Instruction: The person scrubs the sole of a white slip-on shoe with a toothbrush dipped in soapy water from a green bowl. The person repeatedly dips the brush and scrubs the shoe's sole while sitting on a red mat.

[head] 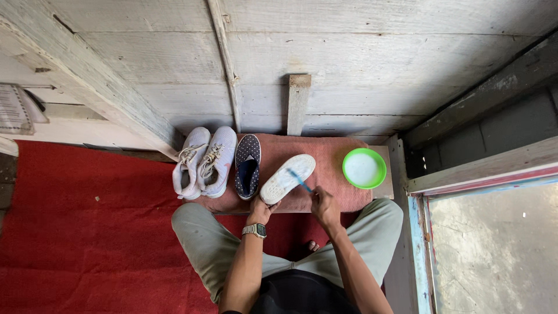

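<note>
View from above, person seated, knees apart, grey trousers. Low tabletop ahead, covered by a dull red cloth, set against a weathered plank wall.

Left hand, wristwatch on the wrist, grasps the heel end of an upturned shoe. Its white sole faces up; the toe points up and to the right across the cloth.

Right hand is clenched around the handle of a blue toothbrush. Brush head lies on the sole, near its middle.

Just left of the held shoe: a dark slip-on shoe with small white dots, opening up, toe toward the wall. Further left, a pair of pale lilac lace-up sneakers, side by side and touching, heels overhanging the tabletop edge.

Right end of the tabletop: a round green bowl holding whitish liquid, well apart from the shoes.

Red carpet covers the floor at left. Far left edge, a pale printed sheet, rectangular, leaning by the wall; print too small to make out. At right, a doorway frame with a light blue painted edge and grey concrete beyond.
</note>
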